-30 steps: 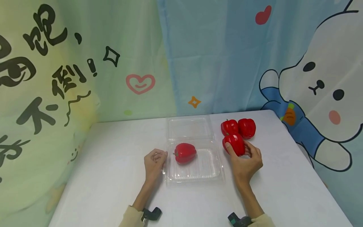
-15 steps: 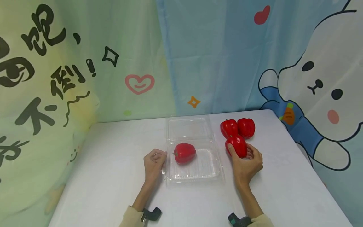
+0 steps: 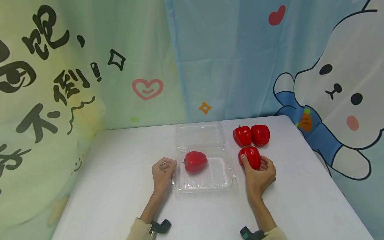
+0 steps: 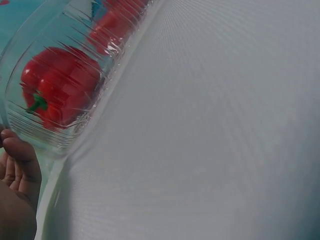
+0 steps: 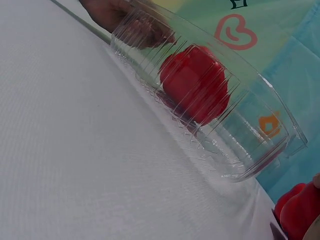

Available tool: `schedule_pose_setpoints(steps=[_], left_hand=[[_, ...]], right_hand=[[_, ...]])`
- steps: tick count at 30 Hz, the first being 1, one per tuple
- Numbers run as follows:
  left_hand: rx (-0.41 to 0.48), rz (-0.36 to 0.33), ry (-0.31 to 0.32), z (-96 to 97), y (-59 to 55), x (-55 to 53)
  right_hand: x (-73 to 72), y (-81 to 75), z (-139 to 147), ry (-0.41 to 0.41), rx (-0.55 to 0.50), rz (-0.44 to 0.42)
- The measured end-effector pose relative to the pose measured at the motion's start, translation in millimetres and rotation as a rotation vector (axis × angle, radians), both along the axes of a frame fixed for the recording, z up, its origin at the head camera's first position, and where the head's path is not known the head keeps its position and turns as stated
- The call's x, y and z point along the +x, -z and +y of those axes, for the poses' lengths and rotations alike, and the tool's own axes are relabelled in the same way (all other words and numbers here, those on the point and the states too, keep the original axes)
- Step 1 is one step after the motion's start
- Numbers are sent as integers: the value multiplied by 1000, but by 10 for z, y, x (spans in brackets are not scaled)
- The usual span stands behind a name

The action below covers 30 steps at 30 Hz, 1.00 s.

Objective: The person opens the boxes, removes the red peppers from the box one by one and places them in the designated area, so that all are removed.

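Observation:
A clear plastic clamshell container (image 3: 210, 187) lies with its lid folded back on the white table. One red bell pepper (image 3: 195, 162) rests on its side in the left half of the tray, its green stem facing left in the left wrist view. My left hand (image 3: 163, 172) pinches the container's left rim between thumb and curled fingers. Right of the container, my right hand (image 3: 260, 178) grips another red bell pepper (image 3: 250, 157), thumb on the near left side and fingers round the right. In the right wrist view only a part of that pepper (image 5: 299, 212) shows at the corner.
Two more red bell peppers (image 3: 260, 135) sit side by side at the back right, just behind the gripped one. The container's flat lid (image 3: 199, 136) reaches toward the table's back edge. A printed curtain (image 3: 210, 66) hangs behind the table (image 3: 126, 160).
The pepper in my right hand has shifted slightly right and toward me, away from the two behind it, and turned more upright. My left hand and the container stay put.

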<state>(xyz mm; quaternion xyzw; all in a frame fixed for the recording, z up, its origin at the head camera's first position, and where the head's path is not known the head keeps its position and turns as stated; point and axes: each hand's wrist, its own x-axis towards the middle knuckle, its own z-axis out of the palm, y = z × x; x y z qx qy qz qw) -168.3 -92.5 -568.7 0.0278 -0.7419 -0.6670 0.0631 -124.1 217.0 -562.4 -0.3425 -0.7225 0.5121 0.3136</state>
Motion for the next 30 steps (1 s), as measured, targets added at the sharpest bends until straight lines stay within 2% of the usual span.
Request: schedule_pose_setpoints(steps=[19, 30], left_hand=[[10, 7, 9, 3, -9, -25], [23, 8, 11, -4, 5, 1]], right_hand=[[12, 40, -34, -42, -19, -32], [48, 40, -73, -50, -14, -45]])
